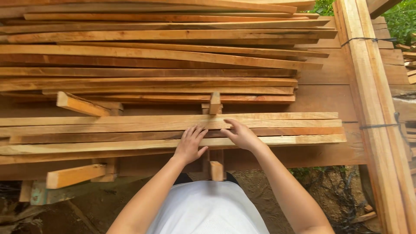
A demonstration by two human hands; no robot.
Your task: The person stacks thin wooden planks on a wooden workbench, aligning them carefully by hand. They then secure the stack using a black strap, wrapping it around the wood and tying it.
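I am leaning over a stack of long wooden slats (173, 130), and both my hands are resting on the nearest layer, close to the middle of its length. My left hand (189, 145) is lying flat with its fingers (196, 132) spread apart, pressing down across the front slats and gripping nothing. My right hand (242, 135) is sitting just beside it, fingers (229, 126) bent and pushing at the edge of one slat; I cannot tell whether they are curling around it or only touching its top. The slats in this layer are lying side by side on short cross pieces (215, 103), their right ends roughly level but not flush. Behind them a deeper pile of boards (164, 56) is sitting looser, with ends staggered. To my right an upright bundle of planks (368, 86), bound with dark wire, is leaning past the stack. Judging by this, the front layer is mostly laid, and evening it out is what is left.
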